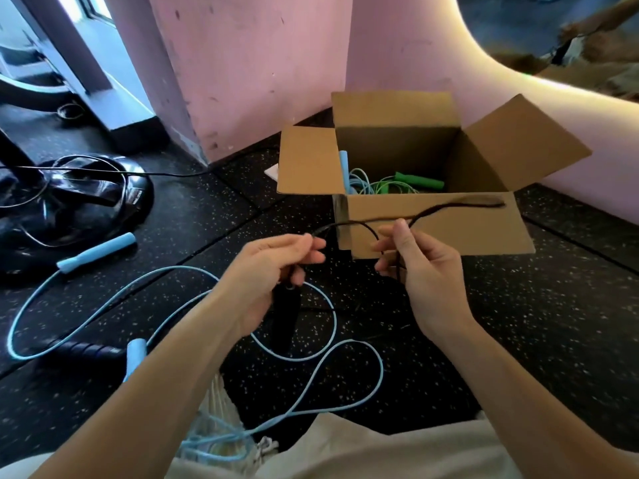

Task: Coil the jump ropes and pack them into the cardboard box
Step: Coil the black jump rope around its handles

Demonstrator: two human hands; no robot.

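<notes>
Both hands hold a black jump rope (pixel 456 204) in front of the open cardboard box (pixel 432 229). My left hand (pixel 273 267) grips its black handles, which hang down below the fingers. My right hand (pixel 411 257) pinches the cord, and a loop of it swings out to the right across the box's front flap. Inside the box lie a green jump rope (pixel 420 180) and a light blue one (pixel 344 171). A second light blue jump rope (pixel 193 337) sprawls uncoiled on the floor, with one handle (pixel 96 252) at the left and the other near my left forearm.
A black machine base (pixel 72 198) with cables sits at the left. A dark ribbed handle (pixel 86 349) lies on the speckled black floor. Pink walls stand behind the box. My knees and light shorts fill the bottom edge.
</notes>
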